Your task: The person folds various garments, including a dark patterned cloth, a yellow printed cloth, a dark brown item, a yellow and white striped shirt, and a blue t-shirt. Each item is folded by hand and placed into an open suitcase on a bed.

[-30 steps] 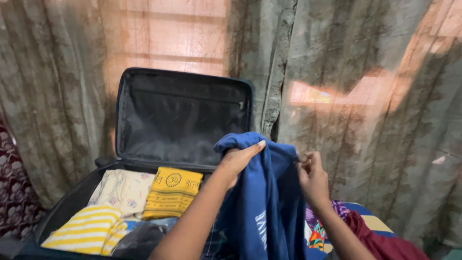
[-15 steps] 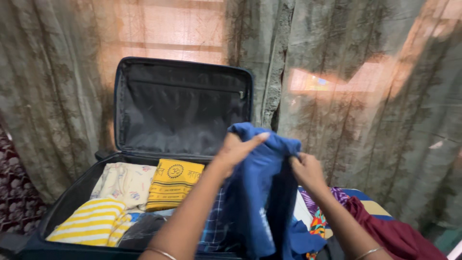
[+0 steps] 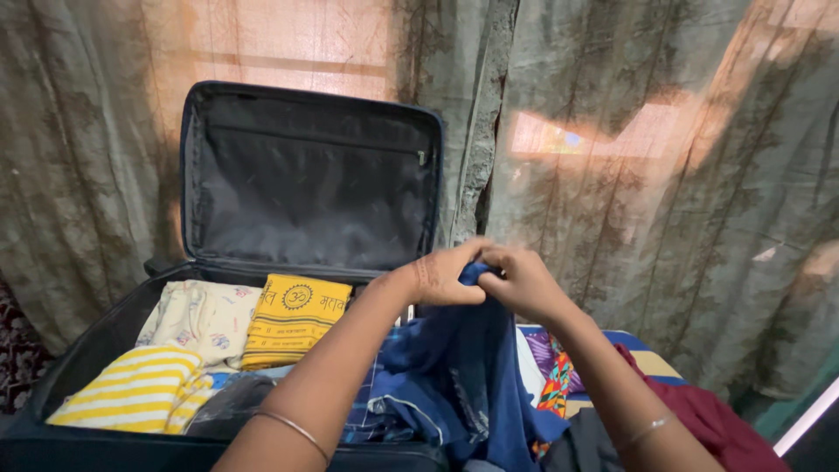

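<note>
Above the open suitcase (image 3: pixel 105 350), the left hand (image 3: pixel 441 278) and right hand (image 3: pixel 523 284) are pinching a blue garment (image 3: pixel 454 367) together, fingers closed on its top edge, letting it hang straight.

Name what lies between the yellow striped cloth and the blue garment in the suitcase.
In the head view, a dark grey bundle lies between the striped cloth and the blue garment, with checked blue fabric beside it.
</note>
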